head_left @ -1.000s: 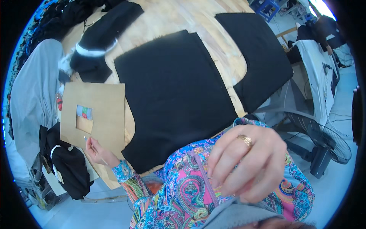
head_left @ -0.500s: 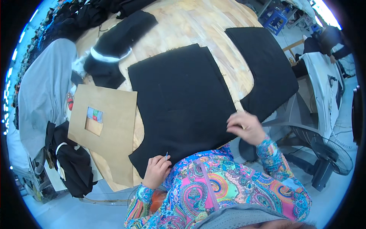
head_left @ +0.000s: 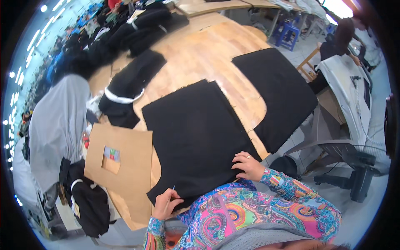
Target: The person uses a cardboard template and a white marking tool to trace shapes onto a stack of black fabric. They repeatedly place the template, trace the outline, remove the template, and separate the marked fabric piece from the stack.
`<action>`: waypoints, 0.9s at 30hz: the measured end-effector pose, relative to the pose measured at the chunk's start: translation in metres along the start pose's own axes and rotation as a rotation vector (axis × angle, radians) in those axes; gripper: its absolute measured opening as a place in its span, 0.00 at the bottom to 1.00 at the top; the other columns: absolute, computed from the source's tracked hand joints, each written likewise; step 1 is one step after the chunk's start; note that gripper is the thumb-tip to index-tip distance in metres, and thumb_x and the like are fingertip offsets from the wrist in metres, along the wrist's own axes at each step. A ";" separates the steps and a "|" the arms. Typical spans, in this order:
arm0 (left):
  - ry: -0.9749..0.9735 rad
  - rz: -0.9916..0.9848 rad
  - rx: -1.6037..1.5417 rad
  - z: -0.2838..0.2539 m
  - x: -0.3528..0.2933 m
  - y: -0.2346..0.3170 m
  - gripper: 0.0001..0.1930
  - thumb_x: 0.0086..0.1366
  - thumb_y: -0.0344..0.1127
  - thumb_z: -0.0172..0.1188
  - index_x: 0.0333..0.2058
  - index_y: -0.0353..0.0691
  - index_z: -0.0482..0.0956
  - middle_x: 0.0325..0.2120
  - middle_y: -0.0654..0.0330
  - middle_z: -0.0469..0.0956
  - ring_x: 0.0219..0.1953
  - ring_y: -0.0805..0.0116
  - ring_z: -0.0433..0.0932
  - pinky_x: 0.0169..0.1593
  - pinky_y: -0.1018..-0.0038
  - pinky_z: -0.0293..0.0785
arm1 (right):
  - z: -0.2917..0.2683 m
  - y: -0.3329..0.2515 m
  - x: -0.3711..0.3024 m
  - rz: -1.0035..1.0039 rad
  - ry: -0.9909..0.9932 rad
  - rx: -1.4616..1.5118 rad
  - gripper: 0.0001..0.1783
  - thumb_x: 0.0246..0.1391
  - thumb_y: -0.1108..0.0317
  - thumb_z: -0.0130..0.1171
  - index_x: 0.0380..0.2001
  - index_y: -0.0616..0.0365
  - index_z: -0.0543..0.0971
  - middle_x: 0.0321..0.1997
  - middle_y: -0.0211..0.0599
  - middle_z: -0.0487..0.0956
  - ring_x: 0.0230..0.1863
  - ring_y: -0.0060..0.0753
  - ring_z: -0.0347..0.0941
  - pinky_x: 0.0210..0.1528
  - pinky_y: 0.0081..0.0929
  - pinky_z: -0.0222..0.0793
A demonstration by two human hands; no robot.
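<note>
Dark black cut fabric panels (head_left: 196, 133) lie stacked before me on the wooden table, their near edge against my lap. In my left hand (head_left: 165, 204), closed at the near left corner of the stack, is a slim pen (head_left: 173, 188) with its thin end pointing up. My right hand (head_left: 250, 166) rests on the fabric near its right edge, fingers apart and slightly bent, with a ring on one finger. To the left lies a brown cardboard pattern (head_left: 129, 166) with a rectangular cutout, close beside the fabric.
Another black fabric stack (head_left: 279, 91) lies to the right. A black bundle tied with a white band (head_left: 121, 98) is at the far left of the table (head_left: 200, 54). A grey fan (head_left: 360, 171) and chair (head_left: 312, 137) stand right; a grey cloth (head_left: 58, 129) drapes left.
My right hand has come down from above the right edge and now lies on the fabric. The left hand still holds the pen at the near corner. The view has tilted up.
</note>
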State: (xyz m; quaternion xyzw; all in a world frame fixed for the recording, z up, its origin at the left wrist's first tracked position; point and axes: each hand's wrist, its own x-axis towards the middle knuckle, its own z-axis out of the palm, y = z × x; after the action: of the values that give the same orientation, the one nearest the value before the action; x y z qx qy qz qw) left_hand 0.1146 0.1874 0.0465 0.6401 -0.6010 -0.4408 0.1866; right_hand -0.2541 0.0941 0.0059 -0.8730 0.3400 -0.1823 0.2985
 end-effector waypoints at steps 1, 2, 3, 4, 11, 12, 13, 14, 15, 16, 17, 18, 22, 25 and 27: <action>-0.039 -0.021 -0.014 -0.004 0.003 -0.001 0.08 0.53 0.27 0.66 0.30 0.35 0.74 0.24 0.57 0.79 0.27 0.72 0.77 0.34 0.76 0.72 | 0.001 0.002 -0.001 -0.007 0.018 0.001 0.22 0.31 0.68 0.71 0.36 0.56 0.77 0.46 0.39 0.71 0.56 0.46 0.63 0.62 0.44 0.57; -0.071 -0.053 -0.028 -0.009 0.003 -0.003 0.08 0.54 0.27 0.66 0.30 0.35 0.74 0.25 0.59 0.80 0.28 0.74 0.77 0.34 0.77 0.72 | 0.002 0.001 0.000 -0.014 0.030 0.000 0.23 0.31 0.67 0.72 0.36 0.56 0.77 0.45 0.39 0.71 0.55 0.46 0.63 0.60 0.42 0.58; -0.054 -0.065 -0.138 -0.013 0.003 -0.009 0.07 0.54 0.25 0.65 0.28 0.35 0.74 0.26 0.59 0.79 0.29 0.74 0.77 0.36 0.77 0.73 | 0.002 0.001 0.000 -0.013 0.041 0.001 0.22 0.32 0.67 0.71 0.36 0.56 0.77 0.45 0.38 0.71 0.55 0.46 0.63 0.60 0.42 0.59; -0.035 -0.084 -0.249 -0.018 0.001 -0.014 0.07 0.54 0.23 0.64 0.27 0.36 0.73 0.27 0.59 0.79 0.31 0.74 0.76 0.37 0.77 0.73 | 0.005 0.001 0.001 -0.015 0.048 0.007 0.21 0.33 0.67 0.71 0.35 0.56 0.77 0.45 0.38 0.71 0.55 0.45 0.63 0.59 0.42 0.59; 0.158 0.031 -0.480 -0.040 0.012 0.013 0.07 0.55 0.18 0.62 0.28 0.34 0.72 0.29 0.56 0.79 0.31 0.74 0.76 0.37 0.78 0.74 | 0.009 0.006 0.007 0.035 0.215 -0.067 0.12 0.41 0.76 0.62 0.33 0.54 0.77 0.34 0.33 0.75 0.43 0.37 0.71 0.51 0.34 0.64; 0.176 0.062 -0.445 -0.043 0.013 0.016 0.07 0.55 0.19 0.62 0.29 0.33 0.72 0.29 0.56 0.80 0.30 0.74 0.76 0.35 0.78 0.74 | 0.001 0.004 0.010 0.047 0.266 -0.074 0.12 0.41 0.77 0.61 0.33 0.54 0.77 0.33 0.33 0.75 0.41 0.38 0.72 0.50 0.34 0.65; 0.110 0.115 -0.282 -0.047 0.015 0.021 0.08 0.54 0.19 0.63 0.28 0.34 0.72 0.29 0.56 0.79 0.30 0.74 0.76 0.35 0.78 0.74 | -0.010 0.003 0.013 0.065 0.317 -0.085 0.13 0.40 0.78 0.61 0.32 0.54 0.77 0.32 0.34 0.75 0.40 0.39 0.72 0.48 0.34 0.66; 0.045 0.166 -0.118 -0.055 0.013 0.028 0.08 0.54 0.20 0.64 0.28 0.34 0.72 0.29 0.56 0.79 0.29 0.73 0.76 0.34 0.77 0.74 | -0.021 0.001 0.017 0.083 0.367 -0.094 0.13 0.39 0.78 0.61 0.32 0.54 0.77 0.30 0.35 0.75 0.38 0.39 0.72 0.47 0.34 0.67; -0.019 0.220 0.046 -0.061 0.013 0.035 0.09 0.53 0.21 0.64 0.28 0.35 0.72 0.29 0.56 0.79 0.28 0.73 0.76 0.33 0.76 0.74 | -0.037 0.003 0.022 0.026 0.417 -0.184 0.15 0.36 0.81 0.61 0.31 0.54 0.78 0.28 0.35 0.75 0.37 0.40 0.73 0.44 0.35 0.69; -0.033 0.217 0.102 -0.066 0.010 0.040 0.09 0.52 0.21 0.65 0.27 0.35 0.72 0.28 0.56 0.79 0.28 0.72 0.77 0.33 0.76 0.73 | -0.052 0.000 0.029 -0.015 0.464 -0.218 0.15 0.35 0.81 0.61 0.31 0.54 0.78 0.28 0.35 0.75 0.37 0.40 0.73 0.45 0.36 0.69; -0.042 0.209 0.161 -0.071 0.006 0.046 0.09 0.51 0.22 0.66 0.26 0.36 0.73 0.28 0.57 0.79 0.28 0.71 0.77 0.33 0.76 0.73 | -0.067 -0.005 0.038 -0.060 0.510 -0.248 0.16 0.35 0.81 0.61 0.31 0.54 0.78 0.28 0.35 0.75 0.37 0.40 0.73 0.45 0.36 0.69; -0.059 0.214 0.212 -0.076 0.005 0.051 0.09 0.50 0.22 0.67 0.25 0.36 0.73 0.27 0.57 0.79 0.28 0.70 0.77 0.32 0.75 0.73 | -0.086 -0.013 0.043 -0.095 0.555 -0.292 0.16 0.34 0.82 0.61 0.32 0.54 0.78 0.29 0.35 0.75 0.38 0.40 0.73 0.45 0.37 0.69; 0.355 0.200 0.137 -0.119 -0.026 0.078 0.08 0.49 0.22 0.64 0.26 0.37 0.73 0.25 0.58 0.76 0.30 0.67 0.76 0.35 0.74 0.71 | -0.168 -0.058 0.046 -0.338 0.589 -0.227 0.17 0.34 0.83 0.61 0.32 0.57 0.80 0.28 0.34 0.76 0.30 0.36 0.75 0.34 0.30 0.73; 0.391 0.727 -0.300 -0.139 -0.009 0.140 0.13 0.52 0.11 0.59 0.26 0.34 0.66 0.30 0.46 0.80 0.31 0.63 0.77 0.37 0.71 0.74 | -0.239 -0.097 0.010 -0.327 0.481 0.095 0.15 0.36 0.84 0.61 0.32 0.59 0.82 0.26 0.35 0.77 0.27 0.32 0.75 0.29 0.26 0.72; 0.448 0.676 -0.333 -0.149 0.006 0.145 0.10 0.51 0.18 0.61 0.25 0.36 0.68 0.27 0.53 0.77 0.28 0.67 0.73 0.34 0.75 0.70 | -0.284 -0.122 0.003 -0.235 0.397 0.042 0.15 0.39 0.84 0.60 0.33 0.59 0.82 0.28 0.36 0.79 0.28 0.33 0.76 0.29 0.26 0.72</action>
State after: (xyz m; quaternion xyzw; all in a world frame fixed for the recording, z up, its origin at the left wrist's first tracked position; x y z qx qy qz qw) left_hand 0.1441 0.1087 0.2363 0.4486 -0.6418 -0.2961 0.5469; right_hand -0.3410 0.0515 0.2991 -0.8472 0.2842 -0.3908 0.2206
